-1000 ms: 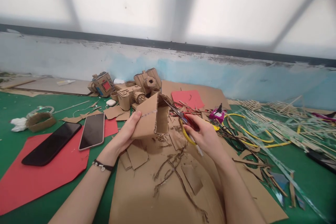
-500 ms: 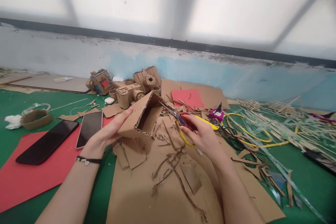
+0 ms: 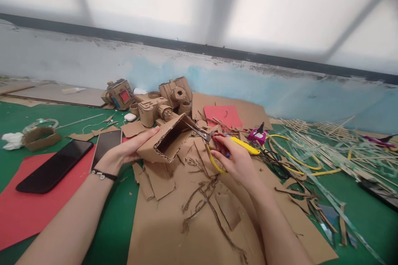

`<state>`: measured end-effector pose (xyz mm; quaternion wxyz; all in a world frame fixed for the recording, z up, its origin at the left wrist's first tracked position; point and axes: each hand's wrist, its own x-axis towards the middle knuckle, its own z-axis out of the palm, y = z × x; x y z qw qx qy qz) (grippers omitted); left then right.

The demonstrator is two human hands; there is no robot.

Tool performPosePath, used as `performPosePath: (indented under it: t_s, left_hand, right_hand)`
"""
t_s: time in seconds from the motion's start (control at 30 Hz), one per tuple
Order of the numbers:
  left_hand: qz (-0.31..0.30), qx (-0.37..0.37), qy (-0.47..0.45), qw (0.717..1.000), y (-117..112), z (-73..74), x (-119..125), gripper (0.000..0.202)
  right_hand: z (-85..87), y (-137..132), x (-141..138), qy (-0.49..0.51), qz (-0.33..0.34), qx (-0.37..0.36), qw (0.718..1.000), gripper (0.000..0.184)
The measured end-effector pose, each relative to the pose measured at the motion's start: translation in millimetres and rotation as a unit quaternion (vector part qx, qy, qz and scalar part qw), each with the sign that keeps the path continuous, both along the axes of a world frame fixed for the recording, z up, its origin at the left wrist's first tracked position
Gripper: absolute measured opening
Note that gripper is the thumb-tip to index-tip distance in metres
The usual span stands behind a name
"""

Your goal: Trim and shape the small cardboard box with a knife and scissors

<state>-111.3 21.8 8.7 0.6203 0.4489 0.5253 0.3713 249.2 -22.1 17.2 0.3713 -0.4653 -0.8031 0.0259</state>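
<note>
My left hand (image 3: 137, 145) is closed around the left side of a small cardboard box (image 3: 158, 138), its open end facing me and to the right. Rough corrugated edges show around that opening. In my right hand (image 3: 234, 155) is a pair of scissors (image 3: 203, 135) with red and blue handles, my fingers in the loops. The blade tips reach the upper right edge of the box; whether cardboard lies between them I cannot tell. Beneath both hands lies a large cardboard sheet (image 3: 161, 232) with torn strips and scraps (image 3: 228, 211) on it.
Cardboard model cameras (image 3: 151, 112) stand at the back by the wall. To the left, a black phone (image 3: 56, 167) lies on red paper (image 3: 27, 215), beside another phone (image 3: 107, 145). At right are a yellow-handled tool (image 3: 245, 145), a purple glue gun (image 3: 257, 136) and thin sticks (image 3: 329, 145).
The box has tipped slightly lower and turned in my left hand, its opening now wider to the right. The scissors have shifted a little left, still at the box's edge.
</note>
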Motion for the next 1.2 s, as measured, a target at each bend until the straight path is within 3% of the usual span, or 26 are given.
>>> performPosePath:
  t_s: [0.13,0.33,0.5,0.77,1.0,1.2]
  left_hand:
    - [0.002,-0.049,-0.021,0.999,1,3.7,-3,0.068]
    - [-0.052,-0.041,-0.051,0.997,-5,10.9,1,0.051]
    - [-0.054,-0.041,-0.046,0.997,-12,20.9,6,0.049]
    - [-0.037,-0.04,-0.043,0.998,-6,13.0,0,0.07]
    - [-0.057,-0.04,-0.043,0.997,-7,15.1,0,0.056]
    - [-0.071,-0.043,-0.043,0.996,-7,12.5,-3,0.063]
  right_hand:
    - [-1.1,0,-3,-0.016,0.001,0.005,1.0,0.034]
    - [-1.9,1,-4,-0.021,0.003,-0.006,1.0,0.04]
    - [1.1,-1,-4,-0.017,0.008,-0.006,1.0,0.036]
    - [3.3,-4,-2,-0.04,0.004,-0.009,0.999,0.038]
    - [5.8,-5,-1,-0.051,0.015,-0.029,0.998,0.032]
    - [9.9,-7,-2,-0.054,0.015,-0.022,0.998,0.033]
